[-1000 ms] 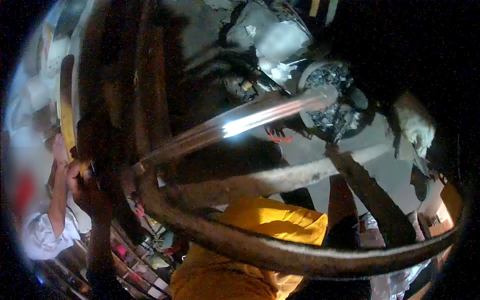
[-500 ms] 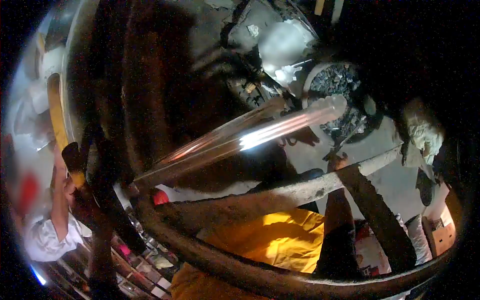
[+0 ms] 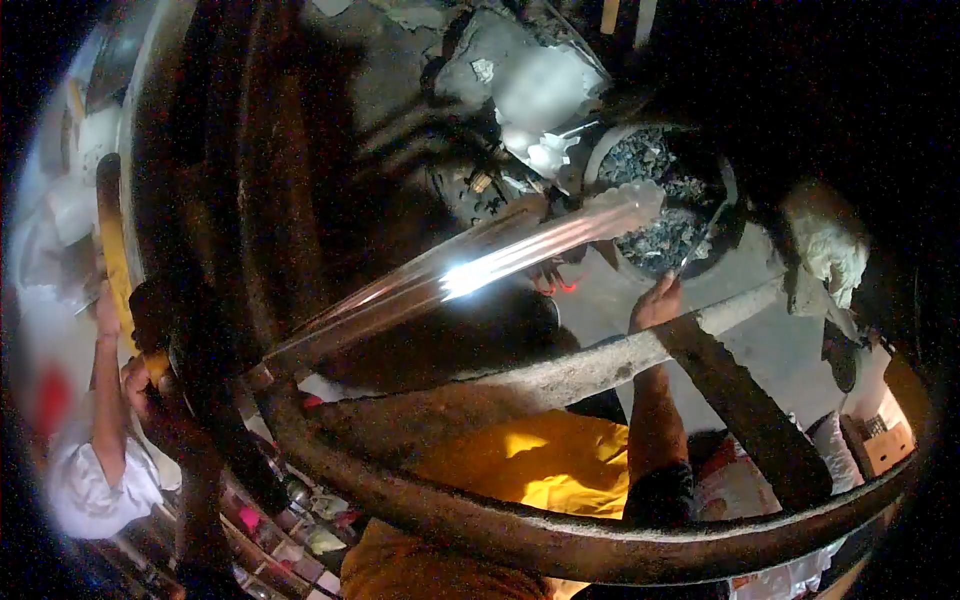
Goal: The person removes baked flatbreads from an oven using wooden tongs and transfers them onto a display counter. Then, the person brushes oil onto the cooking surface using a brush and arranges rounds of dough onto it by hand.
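My right hand [image 3: 656, 302], on a bare forearm with a dark sleeve, closes round the near end of a thin metal rod [image 3: 712, 222]. The rod reaches over a round bucket [image 3: 597, 165] of dark, charcoal-like lumps [image 3: 655, 245]. At the far left, my left hand [image 3: 140, 385] lies in shadow, with fingers curled at the lower end of a long yellow bar [image 3: 115, 255]. A dark piece [image 3: 152, 310] covers part of that bar. Another person's hand [image 3: 107, 315] is close by, below the bar's upper part.
A long shiny clear strip [image 3: 540, 240] slants across the middle. Dark curved rails [image 3: 560, 535] and a grey crossbar [image 3: 560, 375] cross in front of me. Yellow cloth [image 3: 530, 465] lies beneath. A person in a white shirt [image 3: 90, 490] is at left; a pale crumpled bundle [image 3: 830, 245] at right.
My right hand has come into the light beside the bucket, and the rod has swung more upright over the lumps. The whole view has shifted slightly. A red glow now shows below the clear strip.
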Demonstrator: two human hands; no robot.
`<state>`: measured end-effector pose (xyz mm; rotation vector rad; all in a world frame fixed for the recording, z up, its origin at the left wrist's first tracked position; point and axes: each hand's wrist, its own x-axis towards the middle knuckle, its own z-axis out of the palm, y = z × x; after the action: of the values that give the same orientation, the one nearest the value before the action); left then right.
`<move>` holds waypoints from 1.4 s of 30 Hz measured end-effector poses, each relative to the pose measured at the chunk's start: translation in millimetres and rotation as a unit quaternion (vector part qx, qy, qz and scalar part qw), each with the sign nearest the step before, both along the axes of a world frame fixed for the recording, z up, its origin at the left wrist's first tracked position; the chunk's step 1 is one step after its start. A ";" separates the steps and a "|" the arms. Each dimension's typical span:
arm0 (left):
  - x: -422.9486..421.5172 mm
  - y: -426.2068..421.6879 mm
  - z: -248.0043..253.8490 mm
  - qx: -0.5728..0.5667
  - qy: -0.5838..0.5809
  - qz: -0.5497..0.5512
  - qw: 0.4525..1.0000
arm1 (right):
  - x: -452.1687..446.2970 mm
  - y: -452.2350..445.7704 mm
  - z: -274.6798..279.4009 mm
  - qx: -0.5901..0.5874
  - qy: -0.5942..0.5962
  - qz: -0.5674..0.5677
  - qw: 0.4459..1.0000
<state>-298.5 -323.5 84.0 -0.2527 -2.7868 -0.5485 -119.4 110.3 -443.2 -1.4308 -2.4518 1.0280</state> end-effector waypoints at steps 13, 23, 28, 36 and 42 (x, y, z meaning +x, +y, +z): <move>-5.0 -27.6 -9.3 -0.011 0.019 0.041 0.999 | 52.3 -59.3 5.1 -0.015 -0.034 0.066 0.997; -1.8 2.9 -0.1 -0.026 -0.028 0.013 0.999 | -23.4 16.3 -18.9 0.006 -0.087 0.006 0.996; -5.0 -20.7 -3.0 -0.003 -0.003 0.016 1.000 | -16.2 -4.5 -62.4 0.008 -0.127 0.006 0.992; -6.2 -24.8 -7.6 -0.041 0.025 -0.031 0.998 | 85.0 -62.0 43.9 -0.070 -0.091 0.050 0.992; -6.8 -17.0 -10.0 0.021 -0.034 -0.005 0.999 | 11.0 -15.2 -1.8 -0.027 -0.076 0.028 0.996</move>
<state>-305.3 -340.4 74.0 -0.2442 -2.8380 -0.6277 -108.4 95.1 -445.0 -1.5178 -2.6032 1.0402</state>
